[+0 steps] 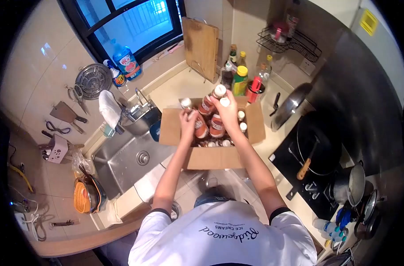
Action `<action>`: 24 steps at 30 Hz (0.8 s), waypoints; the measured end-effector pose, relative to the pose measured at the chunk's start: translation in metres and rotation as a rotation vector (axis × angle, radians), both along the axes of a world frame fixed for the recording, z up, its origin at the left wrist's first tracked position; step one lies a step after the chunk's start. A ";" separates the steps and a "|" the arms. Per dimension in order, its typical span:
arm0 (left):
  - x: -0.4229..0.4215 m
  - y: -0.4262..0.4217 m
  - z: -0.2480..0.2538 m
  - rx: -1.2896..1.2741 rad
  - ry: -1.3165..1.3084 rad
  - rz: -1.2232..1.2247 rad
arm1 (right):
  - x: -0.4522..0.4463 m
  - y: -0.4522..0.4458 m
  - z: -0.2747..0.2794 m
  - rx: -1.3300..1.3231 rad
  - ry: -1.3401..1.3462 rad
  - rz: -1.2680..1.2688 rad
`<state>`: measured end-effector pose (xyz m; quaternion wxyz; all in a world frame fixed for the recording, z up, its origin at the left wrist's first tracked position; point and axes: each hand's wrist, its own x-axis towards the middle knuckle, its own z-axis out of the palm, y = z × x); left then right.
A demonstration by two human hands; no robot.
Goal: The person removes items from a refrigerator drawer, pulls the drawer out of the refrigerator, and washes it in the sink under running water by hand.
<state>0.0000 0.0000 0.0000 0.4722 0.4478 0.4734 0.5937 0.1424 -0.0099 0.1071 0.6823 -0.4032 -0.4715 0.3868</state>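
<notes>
Sink (pixel 142 158) lay left of the open cardboard box (pixel 215 158). Left hand (pixel 188 124): fingers curled partly closed, gripping a tilted red-brown bottle (pixel 201 127) over the box. Right hand (pixel 227 110): partly closed on a raised white-capped bottle (pixel 207 105), also over the box; exact finger contact unclear. More capped bottles (pixel 242 120) stood inside. Black stove (pixel 295 164) lay farther right.
</notes>
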 end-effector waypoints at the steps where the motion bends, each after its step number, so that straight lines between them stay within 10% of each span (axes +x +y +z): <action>1: 0.011 -0.006 -0.013 0.040 0.144 0.073 | 0.007 0.003 -0.015 -0.044 -0.052 0.028; 3: -0.012 0.017 0.001 -0.014 0.056 -0.050 | -0.019 0.042 -0.032 -0.112 -0.122 0.033; 5: -0.015 0.024 -0.022 0.090 0.644 -0.086 | -0.015 0.052 -0.055 -0.233 -0.114 0.070; 17: -0.026 0.033 -0.043 -0.105 0.021 -0.150 | -0.016 0.024 -0.078 -0.135 -0.631 -0.072; 24: 0.015 -0.042 0.073 0.190 0.045 -0.135 | 0.003 -0.016 -0.074 -0.016 -0.988 -0.394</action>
